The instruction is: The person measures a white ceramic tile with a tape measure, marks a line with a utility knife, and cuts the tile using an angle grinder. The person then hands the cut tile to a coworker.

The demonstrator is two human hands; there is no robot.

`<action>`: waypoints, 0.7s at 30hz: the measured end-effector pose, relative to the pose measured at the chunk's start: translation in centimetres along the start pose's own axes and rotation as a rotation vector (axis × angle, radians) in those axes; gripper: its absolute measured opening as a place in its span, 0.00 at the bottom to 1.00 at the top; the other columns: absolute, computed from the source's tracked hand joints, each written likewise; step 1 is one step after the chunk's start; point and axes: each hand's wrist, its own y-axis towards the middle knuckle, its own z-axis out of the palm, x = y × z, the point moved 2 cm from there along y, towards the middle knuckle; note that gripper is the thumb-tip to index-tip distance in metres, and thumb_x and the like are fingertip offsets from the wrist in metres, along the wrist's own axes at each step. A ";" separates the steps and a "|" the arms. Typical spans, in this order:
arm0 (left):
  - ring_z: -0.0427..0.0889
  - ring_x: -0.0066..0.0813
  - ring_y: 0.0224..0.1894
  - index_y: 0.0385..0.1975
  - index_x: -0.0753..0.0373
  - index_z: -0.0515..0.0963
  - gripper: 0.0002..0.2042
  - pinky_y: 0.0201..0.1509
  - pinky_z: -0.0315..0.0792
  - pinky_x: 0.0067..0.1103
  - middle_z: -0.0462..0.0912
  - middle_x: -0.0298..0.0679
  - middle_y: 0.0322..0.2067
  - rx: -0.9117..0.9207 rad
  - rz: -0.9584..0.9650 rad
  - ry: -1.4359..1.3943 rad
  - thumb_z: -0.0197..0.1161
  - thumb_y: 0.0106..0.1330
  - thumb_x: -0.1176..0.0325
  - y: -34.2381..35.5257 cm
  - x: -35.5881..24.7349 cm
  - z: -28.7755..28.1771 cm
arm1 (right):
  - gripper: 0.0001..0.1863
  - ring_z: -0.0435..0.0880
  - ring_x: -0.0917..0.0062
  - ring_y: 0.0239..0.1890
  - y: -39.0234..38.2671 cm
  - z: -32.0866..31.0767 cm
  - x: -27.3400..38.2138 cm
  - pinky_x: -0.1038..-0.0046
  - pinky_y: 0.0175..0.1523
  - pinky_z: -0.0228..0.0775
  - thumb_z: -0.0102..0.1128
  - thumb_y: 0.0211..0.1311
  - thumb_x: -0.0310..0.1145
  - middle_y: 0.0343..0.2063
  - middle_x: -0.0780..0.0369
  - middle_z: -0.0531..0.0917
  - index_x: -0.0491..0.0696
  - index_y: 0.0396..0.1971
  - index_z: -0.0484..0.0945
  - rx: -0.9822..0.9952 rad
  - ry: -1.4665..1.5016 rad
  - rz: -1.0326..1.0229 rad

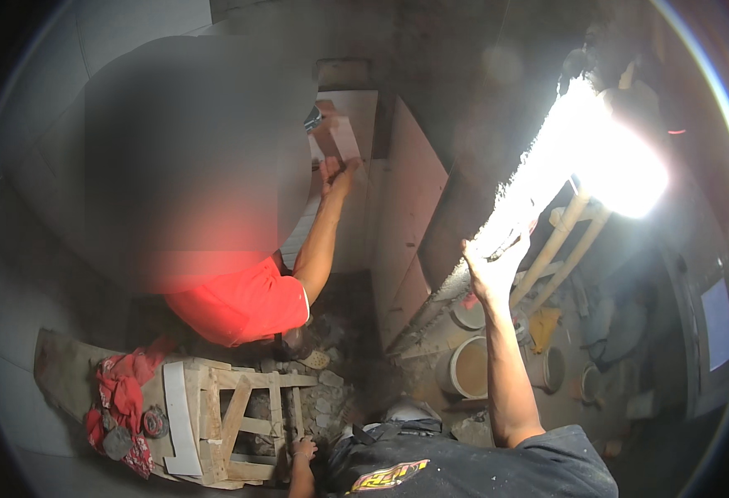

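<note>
My right hand (497, 267) is raised to the rough, brightly lit wall edge (491, 232), thumb on one side and fingers on the other. Glare hides some of the fingertips. Low down, my left hand (303, 449) is at the end bar of a wooden trestle (240, 423); its fingers are too small to make out. On the trestle lie a pale flat strip (181, 419) and a red cloth (124, 390). A co-worker in a red shirt (236, 305) stands to the left, one hand (338, 176) at a pale panel with a brown patch (335, 137).
A glaring lamp (634, 170) is at the upper right, above a bamboo ladder (551, 246). Several buckets, one of them a wide bucket (470, 369), stand below my right arm. Broken rubble (331, 407) lies beside the trestle. Large pale panels (410, 195) line the far wall.
</note>
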 end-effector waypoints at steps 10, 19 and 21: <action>0.80 0.53 0.56 0.57 0.53 0.75 0.19 0.53 0.71 0.51 0.81 0.50 0.56 0.271 -0.088 0.044 0.48 0.75 0.53 -0.1 -1.6 1.5 | 0.70 0.32 0.56 0.84 -0.2 -0.2 0.4 0.55 0.85 0.30 0.83 0.48 0.44 0.81 0.45 0.38 0.39 0.79 0.38 0.044 0.079 0.144; 0.89 0.52 0.41 0.60 0.59 0.79 0.17 0.43 0.78 0.48 0.88 0.51 0.43 0.161 -0.058 0.018 0.59 0.75 0.62 2.2 -1.9 0.4 | 0.69 0.32 0.56 0.84 -0.2 0.0 0.3 0.55 0.85 0.30 0.82 0.49 0.42 0.81 0.46 0.37 0.39 0.79 0.38 0.015 0.016 0.062; 0.89 0.50 0.41 0.60 0.60 0.78 0.17 0.43 0.78 0.46 0.88 0.50 0.43 0.201 -0.008 0.124 0.59 0.75 0.62 2.6 -1.9 -0.3 | 0.69 0.32 0.56 0.84 -0.4 0.3 0.5 0.55 0.85 0.30 0.82 0.48 0.42 0.81 0.46 0.38 0.39 0.79 0.38 0.000 0.106 0.092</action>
